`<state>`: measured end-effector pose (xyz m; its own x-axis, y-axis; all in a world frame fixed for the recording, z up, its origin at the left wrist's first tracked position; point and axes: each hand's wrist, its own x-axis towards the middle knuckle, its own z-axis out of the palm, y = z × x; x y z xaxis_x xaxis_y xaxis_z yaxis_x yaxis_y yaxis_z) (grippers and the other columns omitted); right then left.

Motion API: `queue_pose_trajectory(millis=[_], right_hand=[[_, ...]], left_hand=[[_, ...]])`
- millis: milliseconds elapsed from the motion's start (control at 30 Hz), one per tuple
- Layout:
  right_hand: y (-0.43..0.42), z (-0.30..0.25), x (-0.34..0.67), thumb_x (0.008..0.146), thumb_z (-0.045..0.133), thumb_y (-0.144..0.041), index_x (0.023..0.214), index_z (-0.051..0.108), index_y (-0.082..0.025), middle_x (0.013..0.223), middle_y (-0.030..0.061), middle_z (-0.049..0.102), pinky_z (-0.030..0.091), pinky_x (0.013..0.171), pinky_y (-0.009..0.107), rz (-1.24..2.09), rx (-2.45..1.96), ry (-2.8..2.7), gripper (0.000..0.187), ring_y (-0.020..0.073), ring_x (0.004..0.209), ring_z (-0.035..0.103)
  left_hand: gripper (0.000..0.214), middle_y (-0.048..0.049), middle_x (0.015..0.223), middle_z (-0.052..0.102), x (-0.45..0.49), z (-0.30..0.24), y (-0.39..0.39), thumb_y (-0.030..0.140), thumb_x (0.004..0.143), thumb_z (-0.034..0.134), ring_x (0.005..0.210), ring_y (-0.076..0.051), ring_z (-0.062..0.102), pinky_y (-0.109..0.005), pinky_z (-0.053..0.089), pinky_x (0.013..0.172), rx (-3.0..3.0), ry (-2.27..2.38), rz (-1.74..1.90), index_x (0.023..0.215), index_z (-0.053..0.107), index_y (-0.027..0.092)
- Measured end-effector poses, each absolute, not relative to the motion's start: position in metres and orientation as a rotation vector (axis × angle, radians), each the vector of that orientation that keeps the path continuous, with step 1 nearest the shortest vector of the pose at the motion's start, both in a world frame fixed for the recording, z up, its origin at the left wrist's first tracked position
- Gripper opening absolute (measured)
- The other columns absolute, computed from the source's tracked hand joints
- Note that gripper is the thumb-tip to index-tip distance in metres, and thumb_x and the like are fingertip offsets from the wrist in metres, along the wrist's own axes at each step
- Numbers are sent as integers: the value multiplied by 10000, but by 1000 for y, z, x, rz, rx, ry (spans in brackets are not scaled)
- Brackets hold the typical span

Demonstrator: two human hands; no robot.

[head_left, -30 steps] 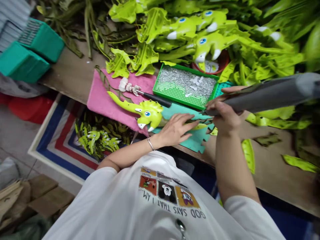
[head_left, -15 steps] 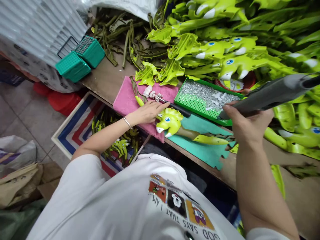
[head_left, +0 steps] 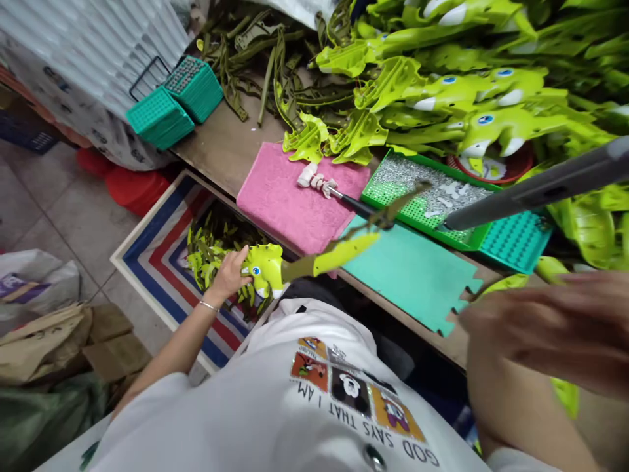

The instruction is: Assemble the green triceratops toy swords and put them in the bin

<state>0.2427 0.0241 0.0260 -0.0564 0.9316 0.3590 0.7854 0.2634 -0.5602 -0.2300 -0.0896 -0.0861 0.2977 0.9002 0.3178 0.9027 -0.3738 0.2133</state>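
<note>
Laid on the wooden table (head_left: 221, 144) are a pink cloth (head_left: 289, 196) and a teal mat (head_left: 413, 275). Off the table's near edge, the left hand (head_left: 228, 272) is closed around the head of a green dinosaur toy (head_left: 268, 265). The toy's long body is stretched out from the fingers toward 3 o'clock, tipped a little up. The right hand (head_left: 555, 328) is seen well apart from the toy, blurred, so its grip cannot be told. A grey tool (head_left: 535, 187) is seen at its 12 o'clock.
</note>
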Motion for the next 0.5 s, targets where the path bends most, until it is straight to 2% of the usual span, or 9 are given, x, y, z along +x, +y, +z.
queue_pose_trajectory(millis=[67, 100, 167, 233, 367, 500], right_hand=[[25, 18, 208, 980, 518, -470, 1010, 694, -252, 802, 65, 668, 577, 650, 381, 165, -1467, -2005, 282, 198, 730, 635], [29, 13, 188, 974, 517, -398, 999, 694, -249, 807, 76, 676, 565, 703, 403, 175, -1391, -2049, 233, 219, 767, 646], [46, 2, 151, 957, 468, -254, 1064, 682, -192, 945, 130, 710, 521, 829, 439, 148, -1335, -2195, 247, 257, 905, 637], [68, -8, 122, 936, 405, -157, 1131, 662, -127, 1042, 181, 704, 468, 863, 435, 131, -1436, -2335, 324, 285, 975, 591], [99, -15, 91, 948, 328, -112, 1173, 643, -60, 1048, 227, 693, 392, 857, 433, 81, -1668, -2573, 390, 318, 1003, 542], [104, -3, 81, 981, 259, -129, 1205, 627, -59, 1037, 237, 685, 378, 868, 451, 62, -1690, -2691, 436, 319, 987, 566]], left_hand=[[721, -131, 1084, 633, -214, -103, -107, 313, 934, 574, 965, -266, 633, -414, 551, 881, -2416, -1961, -667, 1565, 272, 143], [737, -122, 1095, 629, -203, -109, -112, 277, 917, 589, 984, -259, 631, -409, 549, 906, -2367, -2085, -692, 1571, 271, 155], [748, -109, 1111, 624, -180, -117, -114, 231, 894, 607, 1011, -246, 628, -405, 538, 949, -2277, -2330, -745, 1570, 293, 174], [747, -115, 1148, 615, -161, -122, -109, 215, 889, 599, 1033, -242, 630, -411, 530, 970, -2241, -2509, -786, 1574, 303, 178], [828, -172, 1361, 545, -143, -128, -100, 253, 891, 595, 1187, -255, 611, -424, 508, 1037, -2341, -2671, -931, 1615, 200, 180], [867, -184, 1539, 446, -136, -130, -100, 300, 913, 591, 1387, -257, 497, -445, 400, 1176, -2344, -2687, -1185, 1629, 111, 203]])
